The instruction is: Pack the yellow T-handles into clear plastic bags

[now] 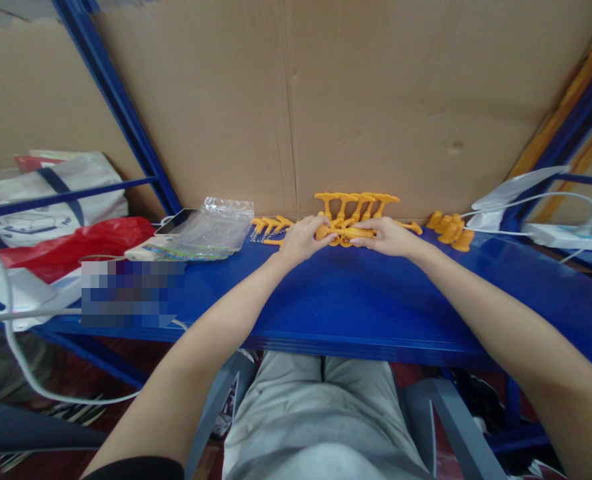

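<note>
**Both hands working one orange piece**

The left hand (303,239) and right hand (387,236) are closing on an orange plastic piece (352,233) lying on the blue bench (356,300) — just before a row of upright orange pieces (356,203). Keeping the grip even at both ends, low over the bench, is likely steadying it — clear of the loose orange caps (449,229).

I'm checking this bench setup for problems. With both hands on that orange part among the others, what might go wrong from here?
1. The left hand and right hand grip one orange part inside a tight cluster; the standing orange pieces just behind might get knocked over.
2. The loose orange cones lie near the right forearm and may be swept along the blue shelf.
3. The white cable runs close to them and may snag.
</note>
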A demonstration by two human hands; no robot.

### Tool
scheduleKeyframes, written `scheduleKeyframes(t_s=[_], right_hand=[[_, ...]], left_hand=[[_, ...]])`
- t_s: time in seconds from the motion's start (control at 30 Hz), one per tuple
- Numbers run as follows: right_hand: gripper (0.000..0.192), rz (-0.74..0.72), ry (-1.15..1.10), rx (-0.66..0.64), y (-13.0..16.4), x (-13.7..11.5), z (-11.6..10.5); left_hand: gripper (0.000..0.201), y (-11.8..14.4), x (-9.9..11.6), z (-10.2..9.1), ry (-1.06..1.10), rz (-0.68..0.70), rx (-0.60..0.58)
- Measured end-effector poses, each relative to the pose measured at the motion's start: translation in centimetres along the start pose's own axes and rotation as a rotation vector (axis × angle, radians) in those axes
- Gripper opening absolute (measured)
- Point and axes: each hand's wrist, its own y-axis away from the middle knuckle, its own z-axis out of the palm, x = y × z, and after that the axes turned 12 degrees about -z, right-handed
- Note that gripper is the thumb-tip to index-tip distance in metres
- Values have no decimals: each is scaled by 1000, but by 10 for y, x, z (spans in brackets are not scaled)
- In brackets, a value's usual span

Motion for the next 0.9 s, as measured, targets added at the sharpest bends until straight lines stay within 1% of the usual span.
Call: scheduleKeyframes(t_s=[0.13, 0.3, 0.67, 0.77, 0.9], right_hand=[[51, 1, -74, 5, 0, -4, -1], [53, 30, -150, 1, 1, -8, -2], [40, 161, -328, -14, 2, -3, 3], [36, 175, -384, -14, 2, -6, 4], [37, 181, -457, -8, 2, -6, 7]], left_hand=[[23, 0, -4, 2, -28, 50, 13], [24, 1, -3, 1, -51, 58, 20], [26, 3, -5, 0, -80, 81, 6], [26, 3, -5, -1, -82, 98, 15], [27, 3, -4, -1, -97, 108, 17]])
